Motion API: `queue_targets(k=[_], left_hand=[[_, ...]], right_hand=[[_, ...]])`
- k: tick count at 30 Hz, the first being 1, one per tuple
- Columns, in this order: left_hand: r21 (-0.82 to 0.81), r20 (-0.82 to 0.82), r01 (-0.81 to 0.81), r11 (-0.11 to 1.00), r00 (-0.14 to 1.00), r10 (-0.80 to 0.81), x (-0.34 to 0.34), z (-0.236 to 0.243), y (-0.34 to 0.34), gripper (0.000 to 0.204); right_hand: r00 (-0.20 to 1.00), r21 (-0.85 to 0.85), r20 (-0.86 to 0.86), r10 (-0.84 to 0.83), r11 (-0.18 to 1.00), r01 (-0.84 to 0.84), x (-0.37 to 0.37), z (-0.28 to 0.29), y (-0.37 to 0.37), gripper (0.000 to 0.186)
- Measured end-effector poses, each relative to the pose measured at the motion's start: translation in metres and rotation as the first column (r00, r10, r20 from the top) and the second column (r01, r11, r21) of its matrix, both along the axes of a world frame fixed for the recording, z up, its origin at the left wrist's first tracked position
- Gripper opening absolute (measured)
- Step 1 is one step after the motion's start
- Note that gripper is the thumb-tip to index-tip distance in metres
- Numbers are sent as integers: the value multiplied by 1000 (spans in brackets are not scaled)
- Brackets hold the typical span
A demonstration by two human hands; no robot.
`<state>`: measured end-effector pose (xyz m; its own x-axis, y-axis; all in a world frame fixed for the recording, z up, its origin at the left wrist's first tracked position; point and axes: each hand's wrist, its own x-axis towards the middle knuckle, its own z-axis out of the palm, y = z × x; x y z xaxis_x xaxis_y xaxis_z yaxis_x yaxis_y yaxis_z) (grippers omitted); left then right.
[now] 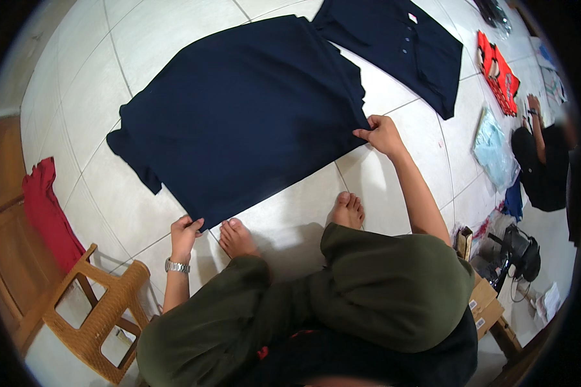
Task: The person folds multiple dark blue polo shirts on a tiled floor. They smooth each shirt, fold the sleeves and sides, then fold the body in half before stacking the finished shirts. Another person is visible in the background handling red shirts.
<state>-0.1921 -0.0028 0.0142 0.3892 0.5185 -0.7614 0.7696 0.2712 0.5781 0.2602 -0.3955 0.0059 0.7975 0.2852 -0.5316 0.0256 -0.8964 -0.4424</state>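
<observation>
A large dark navy garment (252,109), which looks like a shirt lying face down, is spread on the tiled floor before my feet. My left hand (186,233), with a metal watch at the wrist, pinches its near left corner. At the right end of the same near edge, my right hand (381,134) has thumb and fingers closed on the cloth. Between the hands the edge runs fairly straight, slanting up to the right. Bunched folds show along the garment's left side. Beyond its right side lies a second navy garment (400,48) with buttons and a small white label.
A brown woven-pattern plastic stool (100,309) stands at lower left, near a red cloth (48,213) by a wooden door (3,258). On the right lie an orange-red garment (498,74) and a plastic-wrapped light blue bundle (494,148). Another person (541,161) sits beyond, near cardboard boxes (484,306).
</observation>
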Motion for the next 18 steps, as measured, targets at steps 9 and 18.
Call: queue_targets(k=[9,18], left_hand=[[-130,-15,-74,989,997,73,18,15,-12,4],[-318,106,-89,944,986,129,11,44,9,27]], right_hand=[[989,-282,147,15,959,27,-24,23,33,45],[992,-99,120,46,994,-34,-17,38,32,34]])
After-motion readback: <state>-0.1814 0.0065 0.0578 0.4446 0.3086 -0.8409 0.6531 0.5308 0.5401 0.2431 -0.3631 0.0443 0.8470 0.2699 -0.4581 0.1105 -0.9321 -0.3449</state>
